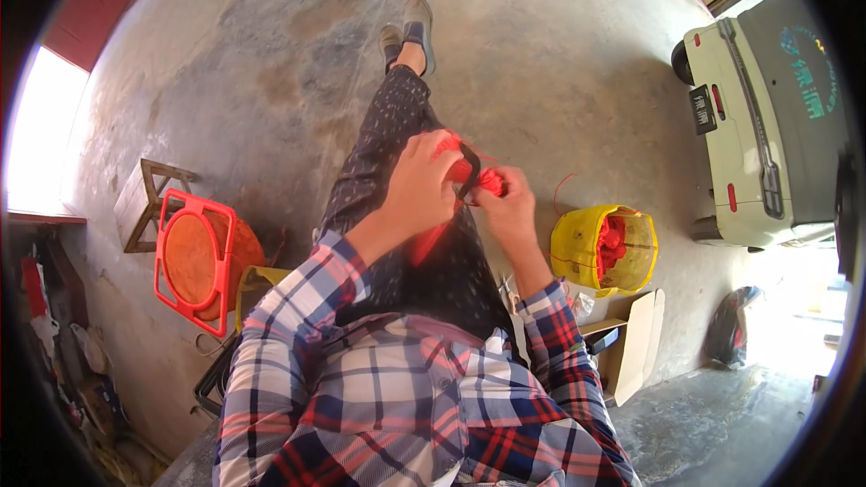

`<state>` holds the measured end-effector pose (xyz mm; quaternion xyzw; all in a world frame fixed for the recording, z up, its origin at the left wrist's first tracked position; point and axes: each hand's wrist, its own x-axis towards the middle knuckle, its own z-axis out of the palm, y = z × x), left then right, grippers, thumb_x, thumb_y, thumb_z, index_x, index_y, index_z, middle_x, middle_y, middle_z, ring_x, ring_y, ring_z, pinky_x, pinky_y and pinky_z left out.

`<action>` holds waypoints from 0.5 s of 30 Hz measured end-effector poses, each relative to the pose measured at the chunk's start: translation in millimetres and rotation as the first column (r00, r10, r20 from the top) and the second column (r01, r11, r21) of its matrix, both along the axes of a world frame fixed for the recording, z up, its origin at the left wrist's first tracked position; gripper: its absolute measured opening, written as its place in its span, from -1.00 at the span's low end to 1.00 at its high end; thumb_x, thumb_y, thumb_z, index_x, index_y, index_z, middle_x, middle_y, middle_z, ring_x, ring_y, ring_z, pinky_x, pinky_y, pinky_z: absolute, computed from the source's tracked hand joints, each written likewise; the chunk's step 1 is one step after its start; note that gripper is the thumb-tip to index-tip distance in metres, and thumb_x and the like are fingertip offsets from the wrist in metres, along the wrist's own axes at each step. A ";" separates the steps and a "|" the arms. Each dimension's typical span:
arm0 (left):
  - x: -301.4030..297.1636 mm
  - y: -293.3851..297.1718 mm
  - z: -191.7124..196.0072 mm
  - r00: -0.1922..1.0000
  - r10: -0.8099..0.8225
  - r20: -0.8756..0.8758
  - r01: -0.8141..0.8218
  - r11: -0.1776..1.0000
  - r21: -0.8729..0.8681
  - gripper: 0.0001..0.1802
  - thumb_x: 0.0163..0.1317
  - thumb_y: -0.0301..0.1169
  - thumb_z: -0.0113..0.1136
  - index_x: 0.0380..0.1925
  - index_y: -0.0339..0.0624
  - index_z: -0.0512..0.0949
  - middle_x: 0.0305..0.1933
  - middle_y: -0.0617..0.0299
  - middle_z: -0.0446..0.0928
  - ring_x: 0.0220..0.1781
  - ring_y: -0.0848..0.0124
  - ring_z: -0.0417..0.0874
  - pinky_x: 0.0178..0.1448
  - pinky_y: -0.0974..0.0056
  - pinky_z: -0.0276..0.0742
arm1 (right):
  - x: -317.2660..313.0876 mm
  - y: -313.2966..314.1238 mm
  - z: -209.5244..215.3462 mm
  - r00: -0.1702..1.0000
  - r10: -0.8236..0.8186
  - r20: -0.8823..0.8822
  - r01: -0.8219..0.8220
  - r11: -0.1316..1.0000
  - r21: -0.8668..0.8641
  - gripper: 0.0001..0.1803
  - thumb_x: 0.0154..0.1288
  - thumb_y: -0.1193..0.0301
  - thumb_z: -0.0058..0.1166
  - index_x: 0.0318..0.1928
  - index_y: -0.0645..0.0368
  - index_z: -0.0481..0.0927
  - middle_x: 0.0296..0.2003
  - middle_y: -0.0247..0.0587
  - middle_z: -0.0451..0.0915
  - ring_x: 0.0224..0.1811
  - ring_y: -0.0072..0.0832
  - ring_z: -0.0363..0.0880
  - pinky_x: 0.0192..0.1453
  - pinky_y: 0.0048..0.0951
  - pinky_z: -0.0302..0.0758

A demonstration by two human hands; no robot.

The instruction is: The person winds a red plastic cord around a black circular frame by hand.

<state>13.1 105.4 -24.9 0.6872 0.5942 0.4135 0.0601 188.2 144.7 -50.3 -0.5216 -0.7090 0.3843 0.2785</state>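
Above my lap, both hands are on a bright red bundle (pixel 490 182) of thin, gathered material, perhaps netting or cord; its exact kind I cannot make out. A black band (pixel 472 169) loops across the bundle between my hands. My left hand (pixel 420 182) is closed around the bundle's upper left part, its fingers bent over it. Pinched at the lower right end is my right hand (pixel 511 209), thumb and fingers together. A blurred red strip (pixel 428 242) hangs below my left hand, over my dark patterned trousers. Loose red strands stick out near the bundle.
To the right stand a yellow bag (pixel 577 248) with red material inside and an open cardboard box (pixel 639 343). At left are a red plastic frame (pixel 222 261), a round orange object (pixel 191 257) and a wooden stool (pixel 135 207). A pale vehicle (pixel 744 144) is parked far right.
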 end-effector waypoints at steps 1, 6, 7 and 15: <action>-0.5 -9.3 3.6 1.000 0.003 0.001 -0.003 1.000 0.001 -0.66 -0.14 -0.57 0.22 -0.24 -0.20 0.60 -0.22 0.11 0.54 0.08 0.11 0.42 0.22 0.04 0.33 | 5.3 -2.8 6.5 0.941 -0.161 -0.297 0.108 0.976 -0.187 -0.58 -0.02 0.42 0.24 -0.08 0.26 0.58 -0.18 -0.06 0.63 -0.15 -0.22 0.60 -0.08 -0.31 0.52; 4.1 -35.2 -4.0 0.944 -0.040 0.326 0.192 0.873 -0.448 -0.61 -0.01 -0.44 0.39 -0.15 -0.33 0.55 -0.16 0.00 0.56 -0.14 0.20 0.59 -0.02 0.19 0.50 | 35.0 -16.8 47.2 0.495 -0.403 -0.769 0.114 0.908 -0.403 -0.61 -0.10 0.44 0.25 -0.19 0.33 0.53 -0.14 -0.03 0.59 -0.10 -0.24 0.59 0.01 -0.26 0.51; 8.6 -34.7 -11.9 0.946 -0.028 0.323 0.176 0.881 -0.439 -0.62 0.04 -0.44 0.38 -0.14 -0.36 0.53 -0.23 0.01 0.59 -0.30 0.24 0.62 -0.15 0.27 0.54 | 42.4 -23.9 54.0 0.423 -0.290 -0.859 0.017 0.950 -0.313 -0.61 -0.10 0.41 0.25 -0.21 0.30 0.51 -0.13 0.00 0.58 -0.09 -0.21 0.58 0.05 -0.24 0.50; 10.4 -31.2 -30.3 0.886 0.006 0.463 0.227 0.865 -0.447 -0.66 0.11 -0.51 0.32 -0.09 -0.27 0.53 -0.29 0.07 0.65 -0.25 0.36 0.69 -0.09 0.31 0.55 | 25.2 -115.3 109.9 0.206 -0.143 -0.968 -0.778 0.576 -0.251 -0.50 0.00 0.20 0.27 -0.18 0.22 0.35 -0.33 0.13 0.59 -0.25 -0.09 0.56 -0.01 -0.04 0.43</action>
